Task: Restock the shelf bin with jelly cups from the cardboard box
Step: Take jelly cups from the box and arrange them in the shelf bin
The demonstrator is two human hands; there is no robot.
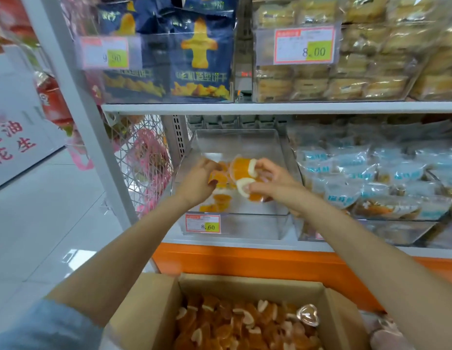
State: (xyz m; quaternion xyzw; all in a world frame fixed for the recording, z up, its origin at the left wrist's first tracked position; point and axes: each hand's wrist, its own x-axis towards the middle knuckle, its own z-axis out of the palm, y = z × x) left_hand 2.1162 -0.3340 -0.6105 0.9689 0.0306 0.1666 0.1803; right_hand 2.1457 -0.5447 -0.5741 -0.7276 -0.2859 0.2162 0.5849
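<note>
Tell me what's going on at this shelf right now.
A person is restocking the clear shelf bin with orange jelly cups. The left hand and right hand are both over the bin, each gripping a few cups. Only a handful lie on the bin's floor, near the front. The cardboard box below the arms is open and holds many more.
</note>
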